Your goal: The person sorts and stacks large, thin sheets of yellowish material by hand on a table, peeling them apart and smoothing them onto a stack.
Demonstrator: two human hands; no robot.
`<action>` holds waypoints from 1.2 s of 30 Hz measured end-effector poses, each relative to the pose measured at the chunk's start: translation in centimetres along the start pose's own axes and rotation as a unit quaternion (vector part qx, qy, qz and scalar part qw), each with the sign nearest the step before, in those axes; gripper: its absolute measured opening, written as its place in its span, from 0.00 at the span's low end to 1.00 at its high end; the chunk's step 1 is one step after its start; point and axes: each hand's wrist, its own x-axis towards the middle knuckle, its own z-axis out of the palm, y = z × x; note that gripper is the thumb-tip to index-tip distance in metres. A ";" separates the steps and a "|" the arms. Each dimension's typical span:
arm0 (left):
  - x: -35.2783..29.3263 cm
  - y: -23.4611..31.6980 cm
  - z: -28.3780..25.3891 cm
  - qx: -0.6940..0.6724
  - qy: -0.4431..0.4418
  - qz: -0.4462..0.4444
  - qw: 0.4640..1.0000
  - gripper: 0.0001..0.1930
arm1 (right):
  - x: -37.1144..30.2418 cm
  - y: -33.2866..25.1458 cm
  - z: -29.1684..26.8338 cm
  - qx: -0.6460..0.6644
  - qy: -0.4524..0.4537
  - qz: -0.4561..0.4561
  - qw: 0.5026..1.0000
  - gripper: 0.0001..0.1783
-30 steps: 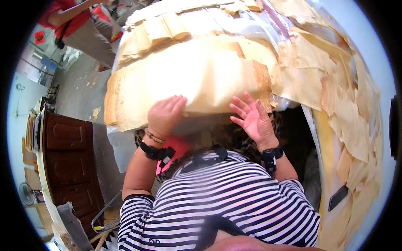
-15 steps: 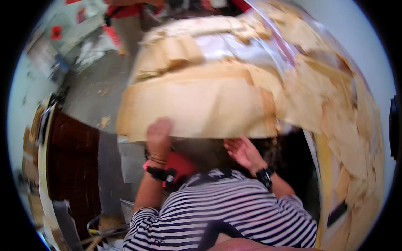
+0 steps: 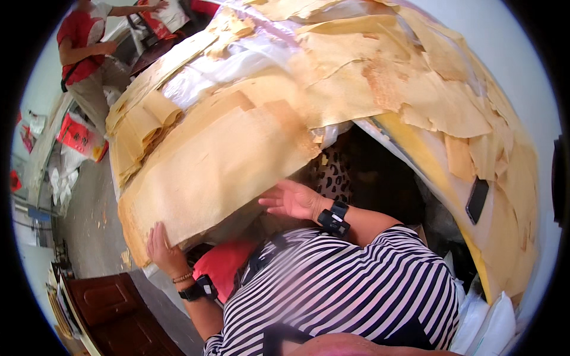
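A stack of thin, broad tan sheets (image 3: 214, 160) with browner edges lies along the near side of a table. My left hand (image 3: 165, 248) is at the near left corner of the stack, its fingers stretched up against the top sheet and not wrapped round it. My right hand (image 3: 292, 200) is open near the middle of the stack's front edge, palm turned up and fingers spread. I see nothing in it. Whether its fingertips touch the sheets' edge I cannot tell.
More tan sheets (image 3: 350, 89) cover the table to the right, over clear plastic (image 3: 228, 71). Folded sheets (image 3: 142, 127) lie at the far left. A black phone (image 3: 477, 200) rests at the right. Another person (image 3: 86, 53) in red stands far left. A dark wooden cabinet (image 3: 116, 314) stands lower left.
The view has swung to the right, showing more of the table's right side. My left hand has moved to the stack's left corner and its fingers have straightened. My right hand stays open by the edge.
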 end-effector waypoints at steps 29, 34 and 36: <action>1.5 4.0 3.7 0.008 -0.006 0.075 0.997 0.12 | 20.6 5.4 18.8 -0.727 -0.063 -0.318 0.606 0.20; -0.6 1.6 1.6 0.058 0.022 0.034 0.998 0.12 | 19.9 9.6 17.6 -0.805 -0.057 -0.327 0.491 0.18; -1.7 0.2 1.1 0.033 0.040 -0.006 0.999 0.11 | 19.5 9.4 17.4 -0.841 -0.101 -0.307 0.434 0.19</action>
